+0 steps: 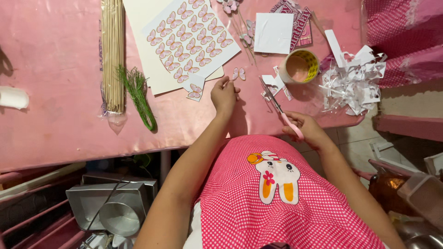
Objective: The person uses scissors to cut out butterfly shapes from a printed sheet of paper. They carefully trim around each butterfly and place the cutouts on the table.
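My left hand (pixel 224 94) rests on the pink table (pixel 55 69), fingers curled, pinching a small cut-out paper butterfly (pixel 238 74) at its fingertips. Just left of it lies a printed sheet of pink butterflies (pixel 190 34) with a cut corner piece (pixel 195 88). My right hand (pixel 307 129) grips pink-handled scissors (pixel 277 103) near the table's front edge, blades pointing away toward paper scraps. The blades look closed or nearly so.
A bundle of wooden skewers (pixel 113 53) and green wire ties (pixel 138 94) lie at left. A tape roll (pixel 300 66), a white square card (pixel 273 32) and a heap of white paper offcuts (pixel 353 78) sit at right. Metal boxes (pixel 110 203) stand under the table.
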